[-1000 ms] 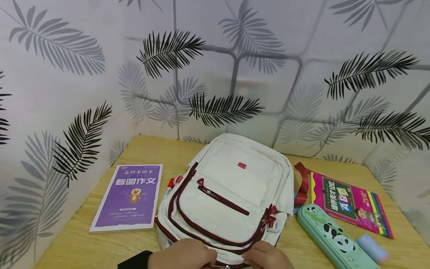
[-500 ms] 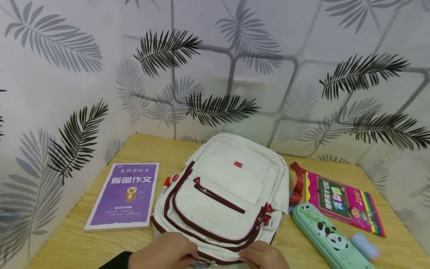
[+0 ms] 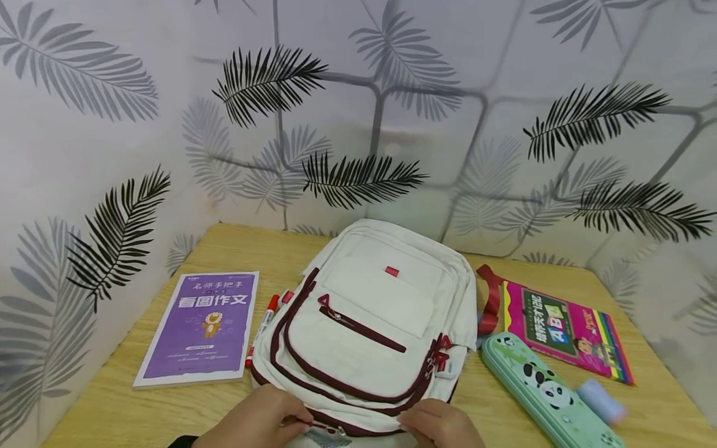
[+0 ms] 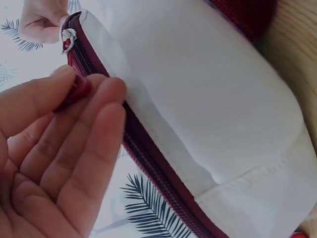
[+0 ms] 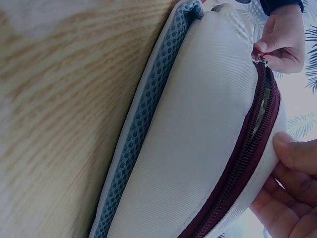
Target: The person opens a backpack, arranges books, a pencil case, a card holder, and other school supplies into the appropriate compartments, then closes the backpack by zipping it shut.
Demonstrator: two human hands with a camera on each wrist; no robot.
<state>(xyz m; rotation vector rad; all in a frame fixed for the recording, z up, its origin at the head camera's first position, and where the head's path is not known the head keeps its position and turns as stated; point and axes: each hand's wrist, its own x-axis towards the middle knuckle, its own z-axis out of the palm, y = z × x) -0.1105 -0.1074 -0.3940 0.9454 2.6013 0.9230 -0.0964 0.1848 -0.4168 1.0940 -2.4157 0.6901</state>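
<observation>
Head view shows the white backpack point(image 3: 386, 286) lying front up in the middle of the desk point(image 3: 263, 252), our hands at its near end. Our left hand point(image 3: 254, 420) pinches the dark red zipper pull point(image 4: 81, 88); our right hand point(image 3: 445, 426) grips the fabric beside the zip point(image 5: 242, 153), whose teeth stand slightly parted near the slider point(image 4: 69, 39). We do best to hold that fabric taut and draw the pull in line with the teeth, easing off at the curve and watching for caught cloth. Sideways room is tight: a red-capped marker point(image 3: 266, 323) lies just beside us on the left, short of the purple book point(image 3: 198, 326), and the green pencil case point(image 3: 549, 392) sits close on the right. The patterned wall point(image 3: 392, 143) bounds the desk's far edge; its near edge is out of view.
</observation>
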